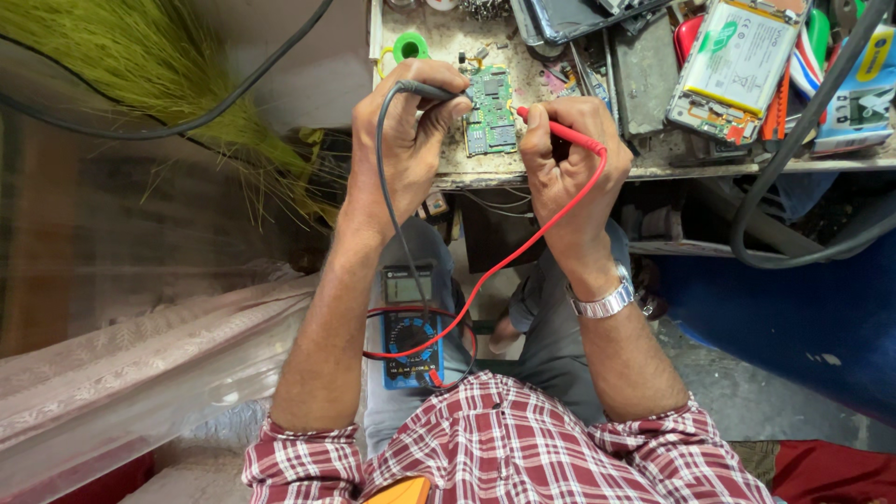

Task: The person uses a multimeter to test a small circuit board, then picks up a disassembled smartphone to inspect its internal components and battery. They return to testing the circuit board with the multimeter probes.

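- Centrally, near the top of the frame, one green circuit board (490,112) lies on the cluttered surface (560,168), between the two hands.
- Left hand (406,140): fingers closed around one black probe (431,91), its tip at the board's upper left corner.
- Right hand (565,154): fingers closed around one red probe (560,133), its tip at the board's right edge.
- Two leads, one black and one red, run down from the probes to one blue multimeter (412,327) resting on the person's lap, lower centre.
- One metal wristwatch (605,301) sits on the right wrist.
- One phone with an exposed battery (737,65) lies at upper right; one broom (149,65) at upper left.
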